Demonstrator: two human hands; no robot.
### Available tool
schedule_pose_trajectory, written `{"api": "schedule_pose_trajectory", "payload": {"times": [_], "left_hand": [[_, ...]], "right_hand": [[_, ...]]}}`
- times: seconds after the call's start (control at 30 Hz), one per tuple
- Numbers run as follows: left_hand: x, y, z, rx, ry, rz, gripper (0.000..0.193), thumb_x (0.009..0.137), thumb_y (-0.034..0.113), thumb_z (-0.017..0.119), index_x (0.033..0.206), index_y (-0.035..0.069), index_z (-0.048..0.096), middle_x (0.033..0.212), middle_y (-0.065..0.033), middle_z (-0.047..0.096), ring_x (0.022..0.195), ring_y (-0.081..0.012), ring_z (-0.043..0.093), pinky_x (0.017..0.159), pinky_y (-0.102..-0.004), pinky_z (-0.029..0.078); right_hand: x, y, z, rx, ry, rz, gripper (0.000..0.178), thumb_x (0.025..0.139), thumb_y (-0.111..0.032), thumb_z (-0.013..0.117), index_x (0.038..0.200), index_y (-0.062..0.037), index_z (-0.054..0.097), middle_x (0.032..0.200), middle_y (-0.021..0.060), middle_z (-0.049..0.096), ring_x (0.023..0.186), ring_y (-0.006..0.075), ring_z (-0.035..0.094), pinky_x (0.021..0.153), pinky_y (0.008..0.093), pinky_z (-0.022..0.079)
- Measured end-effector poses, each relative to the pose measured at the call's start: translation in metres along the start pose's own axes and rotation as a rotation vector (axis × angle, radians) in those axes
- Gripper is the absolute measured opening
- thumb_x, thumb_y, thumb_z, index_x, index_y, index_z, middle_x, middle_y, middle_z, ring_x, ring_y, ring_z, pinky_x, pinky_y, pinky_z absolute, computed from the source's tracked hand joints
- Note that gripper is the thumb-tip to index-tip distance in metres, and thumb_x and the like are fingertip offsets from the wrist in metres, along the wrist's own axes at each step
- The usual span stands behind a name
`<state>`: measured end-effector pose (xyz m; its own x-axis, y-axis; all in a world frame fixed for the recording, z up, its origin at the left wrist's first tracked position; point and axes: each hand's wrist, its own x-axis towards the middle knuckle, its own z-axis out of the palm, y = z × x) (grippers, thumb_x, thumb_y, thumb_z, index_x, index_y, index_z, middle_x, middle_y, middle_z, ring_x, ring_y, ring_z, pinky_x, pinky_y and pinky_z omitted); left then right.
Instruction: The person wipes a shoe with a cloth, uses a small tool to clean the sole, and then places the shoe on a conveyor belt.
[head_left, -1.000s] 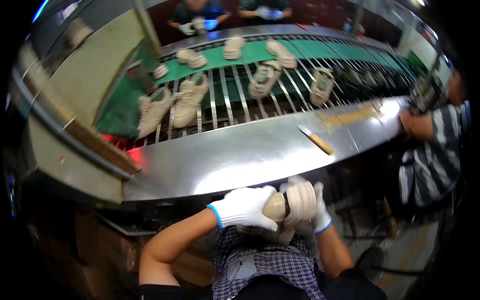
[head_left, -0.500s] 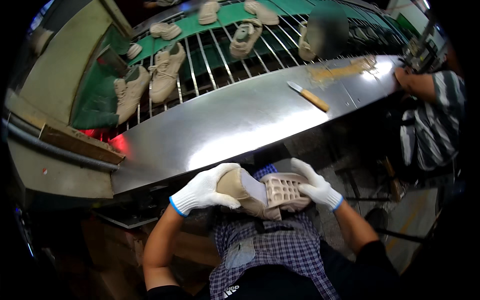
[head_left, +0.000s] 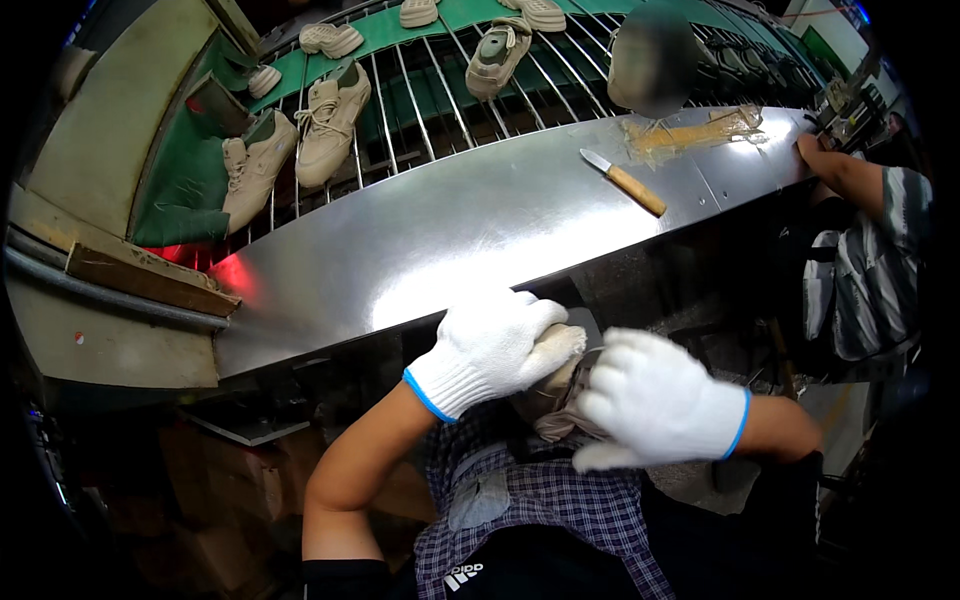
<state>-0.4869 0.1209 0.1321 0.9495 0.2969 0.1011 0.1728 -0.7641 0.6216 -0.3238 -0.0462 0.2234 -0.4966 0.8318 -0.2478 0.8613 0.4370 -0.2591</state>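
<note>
Both my hands wear white knit gloves with blue cuffs. My left hand [head_left: 490, 350] and my right hand [head_left: 655, 405] close around one beige shoe [head_left: 555, 400] held low over my lap, below the front edge of the steel bench [head_left: 420, 240]. Most of the shoe is hidden between the gloves; only its heel and part of the upper show. My right hand is blurred.
A wooden-handled knife [head_left: 625, 182] lies on the bench near a patch of yellow glue [head_left: 690, 130]. Several beige shoes [head_left: 330, 110] ride the barred conveyor [head_left: 430, 80] behind it. A person in a striped shirt [head_left: 865, 270] sits at the right.
The shoe has been turned in my hands: its sole faced up before, now the gloves cover it. My view has tipped downward, so the conveyor sits higher in frame.
</note>
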Motion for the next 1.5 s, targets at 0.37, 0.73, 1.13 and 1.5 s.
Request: {"api": "schedule_pose_trajectory", "payload": {"times": [0.37, 0.73, 1.13, 1.5], "left_hand": [[-0.074, -0.061, 0.027, -0.320, 0.349, -0.151, 0.028, 0.102, 0.017, 0.063, 0.105, -0.004, 0.081, 0.096, -0.0201, 0.081, 0.085, -0.0311, 0.079, 0.082, -0.0383, 0.063], [-0.084, -0.081, 0.036, -0.418, 0.377, -0.190, 0.032, 0.107, 0.016, 0.056, 0.109, -0.006, 0.080, 0.097, -0.0186, 0.081, 0.088, -0.0260, 0.079, 0.085, -0.0370, 0.062], [-0.054, -0.037, 0.067, -0.145, 0.528, -0.012, 0.049, 0.095, 0.031, 0.076, 0.135, 0.004, 0.071, 0.143, -0.0198, 0.065, 0.137, -0.0393, 0.059, 0.116, -0.0482, 0.048], [-0.106, 0.034, 0.093, -0.370, 0.543, -0.184, 0.084, 0.065, 0.024, 0.102, 0.131, 0.000, 0.056, 0.122, -0.0187, 0.065, 0.106, -0.0338, 0.071, 0.084, -0.0394, 0.063]], "right_hand": [[-0.045, 0.032, 0.207, 0.333, 0.312, 0.321, 0.034, 0.069, -0.039, 0.093, 0.081, -0.0159, 0.070, 0.075, 0.0038, 0.064, 0.078, 0.0264, 0.067, 0.096, 0.0498, 0.054], [-0.009, 0.015, 0.146, 0.196, 0.525, 0.108, 0.028, 0.078, -0.036, 0.087, 0.075, -0.0128, 0.073, 0.068, 0.0044, 0.064, 0.070, 0.0265, 0.066, 0.103, 0.0505, 0.055], [0.008, 0.031, 0.141, 1.070, 0.399, 0.162, 0.090, 0.099, -0.084, 0.047, 0.129, 0.0004, 0.057, 0.128, 0.0176, 0.059, 0.117, 0.0321, 0.062, 0.109, 0.0441, 0.050], [0.006, 0.034, 0.203, 0.761, 0.738, 0.098, 0.108, 0.054, -0.038, 0.108, 0.138, -0.0010, 0.050, 0.131, 0.0156, 0.056, 0.124, 0.0328, 0.057, 0.106, 0.0463, 0.051]]}}
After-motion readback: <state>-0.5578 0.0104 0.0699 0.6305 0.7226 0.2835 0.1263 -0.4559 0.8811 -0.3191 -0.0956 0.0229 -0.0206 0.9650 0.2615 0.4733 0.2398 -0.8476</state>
